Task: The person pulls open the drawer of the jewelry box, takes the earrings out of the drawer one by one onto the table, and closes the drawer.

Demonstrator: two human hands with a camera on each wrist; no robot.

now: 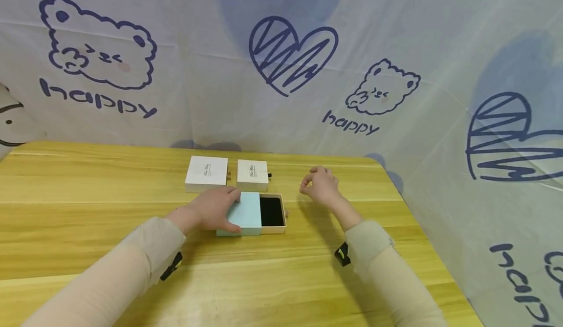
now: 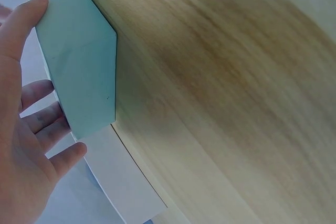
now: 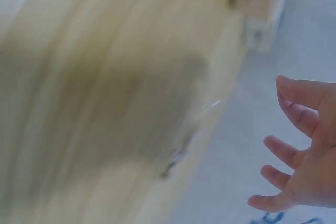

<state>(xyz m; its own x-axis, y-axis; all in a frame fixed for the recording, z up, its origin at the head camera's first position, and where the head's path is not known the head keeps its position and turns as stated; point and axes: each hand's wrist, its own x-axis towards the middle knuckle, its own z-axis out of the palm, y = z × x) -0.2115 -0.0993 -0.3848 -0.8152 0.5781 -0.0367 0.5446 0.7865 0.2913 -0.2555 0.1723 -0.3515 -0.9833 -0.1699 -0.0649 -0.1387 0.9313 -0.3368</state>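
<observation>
In the head view, a pale blue drawer box (image 1: 249, 212) lies on the table, its tray (image 1: 273, 230) with a black lining (image 1: 271, 211) pulled partly out to the right. My left hand (image 1: 214, 208) grips the blue sleeve from its left end, thumb at the near side. The left wrist view shows the fingers along the sleeve's edge. Right of the box, my right hand (image 1: 322, 186) is raised above the table, thumb and index fingertips together. Near those fingertips in the right wrist view, a small shiny thing (image 3: 178, 155) appears blurred; its link to the pinch is too faint to see.
Behind the blue box stand two white boxes, a larger one (image 1: 206, 173) at left and a smaller one (image 1: 252, 174) at right, each with a ribbon tab. The wooden table (image 1: 272, 283) ends at a printed cloth backdrop (image 1: 211, 107).
</observation>
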